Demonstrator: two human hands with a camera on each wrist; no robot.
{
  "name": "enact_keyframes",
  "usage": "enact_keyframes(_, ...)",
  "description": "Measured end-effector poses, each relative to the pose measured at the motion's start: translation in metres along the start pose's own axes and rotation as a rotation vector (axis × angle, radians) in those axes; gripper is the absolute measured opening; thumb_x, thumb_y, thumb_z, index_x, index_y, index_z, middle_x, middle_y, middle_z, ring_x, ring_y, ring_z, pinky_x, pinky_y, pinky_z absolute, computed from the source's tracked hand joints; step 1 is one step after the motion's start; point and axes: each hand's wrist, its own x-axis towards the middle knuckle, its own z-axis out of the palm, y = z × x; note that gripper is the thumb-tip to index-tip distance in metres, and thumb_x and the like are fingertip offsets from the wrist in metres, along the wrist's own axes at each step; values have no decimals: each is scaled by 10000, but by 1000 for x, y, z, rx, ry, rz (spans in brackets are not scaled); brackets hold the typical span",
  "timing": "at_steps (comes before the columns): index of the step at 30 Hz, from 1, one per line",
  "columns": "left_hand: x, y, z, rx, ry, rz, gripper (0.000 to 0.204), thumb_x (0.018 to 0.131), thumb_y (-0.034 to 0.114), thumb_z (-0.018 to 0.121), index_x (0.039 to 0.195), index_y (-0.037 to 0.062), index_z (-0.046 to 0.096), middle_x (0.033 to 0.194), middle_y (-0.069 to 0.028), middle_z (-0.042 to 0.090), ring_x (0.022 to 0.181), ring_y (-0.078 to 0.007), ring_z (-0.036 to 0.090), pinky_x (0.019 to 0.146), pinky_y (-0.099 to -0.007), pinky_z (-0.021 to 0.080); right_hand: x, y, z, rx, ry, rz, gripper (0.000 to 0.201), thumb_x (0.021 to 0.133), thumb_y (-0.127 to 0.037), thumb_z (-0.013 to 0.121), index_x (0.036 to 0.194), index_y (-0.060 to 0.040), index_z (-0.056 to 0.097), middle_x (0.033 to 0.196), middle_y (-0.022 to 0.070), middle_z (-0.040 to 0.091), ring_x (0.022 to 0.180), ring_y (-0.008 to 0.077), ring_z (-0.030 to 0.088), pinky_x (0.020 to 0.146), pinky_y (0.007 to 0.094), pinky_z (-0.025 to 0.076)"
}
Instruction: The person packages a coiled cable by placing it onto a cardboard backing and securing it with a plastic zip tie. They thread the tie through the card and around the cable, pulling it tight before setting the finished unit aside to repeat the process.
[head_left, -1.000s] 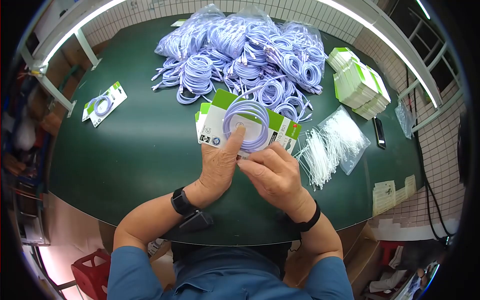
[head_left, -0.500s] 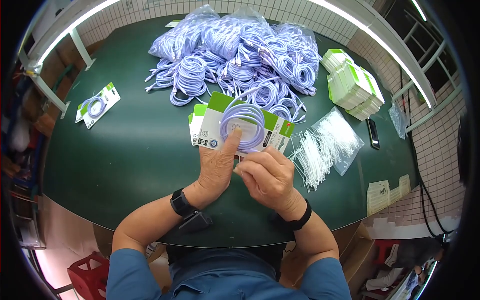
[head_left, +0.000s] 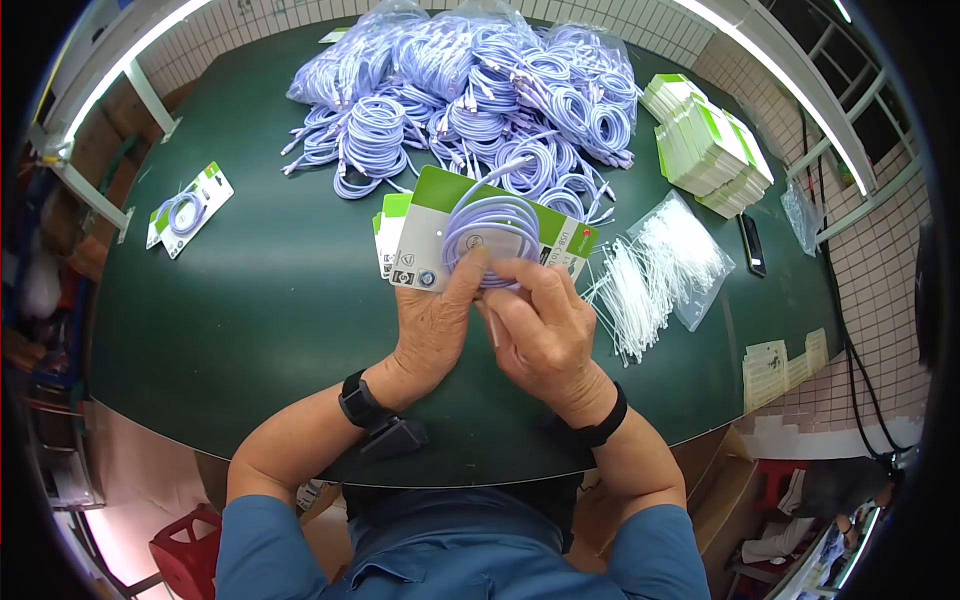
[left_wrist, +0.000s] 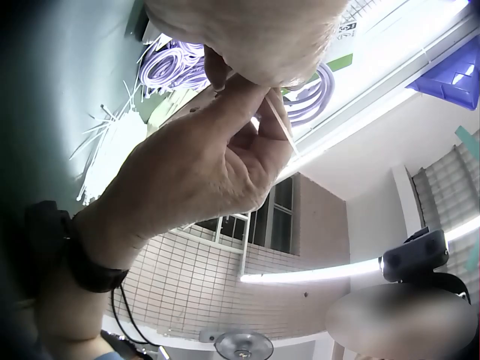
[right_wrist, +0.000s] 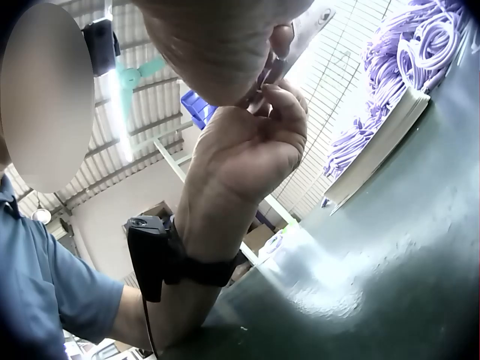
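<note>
A dark green round worktop [head_left: 250, 290] stood under long ceiling lamps, with white tiled walls behind it. Both hands met over a white packaging card with a green top strip [head_left: 440, 225], which lay on the worktop just in front of them. A coiled pale purple cable [head_left: 490, 225] rested on this card. The left hand [head_left: 432, 325] gripped the lower edge of the card, its thumb pressing on the bottom of the coil. The right hand [head_left: 540, 330] had its fingers curled over the coil from the other side, touching the left thumb. Beyond the hands lay a big heap of similar purple cable coils [head_left: 480, 90], some in clear plastic bags. To the right of the right hand was a loose bundle of white cable ties [head_left: 640, 285], and further right a stack of white and green cards [head_left: 710, 150]. Far to the left of the left hand lay one finished card with a cable [head_left: 188, 210].
</note>
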Motion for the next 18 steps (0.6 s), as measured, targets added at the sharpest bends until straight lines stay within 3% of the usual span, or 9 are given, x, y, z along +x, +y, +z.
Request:
enact_keyframes(6,3,1,-6,0,3,-8,287,998,109,736,1243,17,617,1112,-53,688,950,-121,664,761,-269,557,1,2,4,-75,-24,33,272,717,42,860,934,-40,717,999,76,726,765,251,663,637,361,558)
enact_keyframes(12,3,6,-7,-18,22,-24,278,992,103,737,1231,10,629,1090,-55,698,929,-120,670,732,-270,555,0,8,10,47,3,15,249,746,37,857,945,-30,723,972,87,730,764,269,713,630,362,579)
enact_keyframes(18,6,10,-6,140,-8,74,198,971,101,751,1127,-3,687,998,-49,723,853,-111,677,706,-272,554,-6,5,16,44,15,67,217,779,27,859,945,-28,732,960,94,734,721,278,729,587,355,580)
